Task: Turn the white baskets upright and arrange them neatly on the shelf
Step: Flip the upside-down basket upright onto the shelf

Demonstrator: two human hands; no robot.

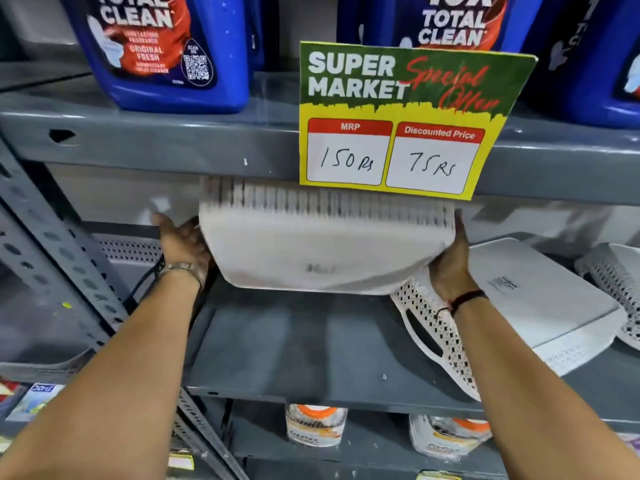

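I hold a white perforated basket [322, 244] above the grey shelf [311, 344], tilted with its solid bottom toward me and blurred by motion. My left hand [183, 242] presses its left side and my right hand [450, 261] grips its right side. To the right, a second white basket [540, 292] lies upside down on the shelf, its perforated end wall and handle slot facing me. A third basket [613, 275] lies tipped at the far right edge of view. At the back left, part of another perforated basket [128, 249] shows behind my left hand.
A yellow-green price sign [398, 133] hangs from the upper shelf edge just above the held basket. Blue cleaner bottles [162, 53] stand on the shelf above. A slotted grey upright [59, 258] runs diagonally at left. Clear bottles [315, 424] sit on the shelf below.
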